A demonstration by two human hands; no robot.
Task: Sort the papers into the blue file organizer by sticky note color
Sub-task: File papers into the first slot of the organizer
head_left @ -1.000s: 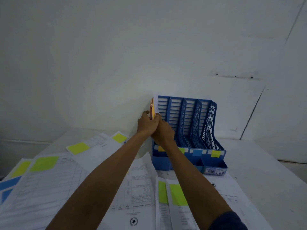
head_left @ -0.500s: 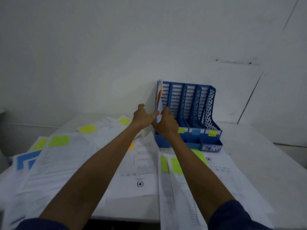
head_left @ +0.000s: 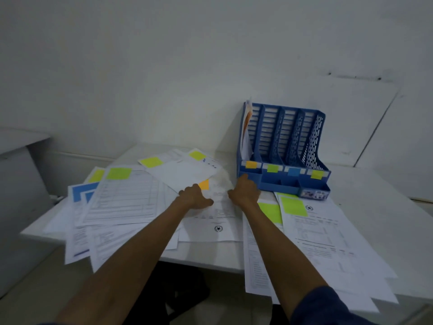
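Resting on a sheet with an orange sticky note (head_left: 219, 207), just front-left of the blue file organizer (head_left: 315, 141), are both hands. Left hand (head_left: 195, 197) lies knuckles-up, thumb spread; whether its fingers pinch the paper cannot be told. Right hand (head_left: 244, 192) lies flat, fingers extended, one fingertip near the organizer's base. One orange-marked paper (head_left: 246, 127) stands upright in the organizer's leftmost compartment. Loose papers (head_left: 121, 198) with green, yellow and blue notes lie left of and before the organizer.
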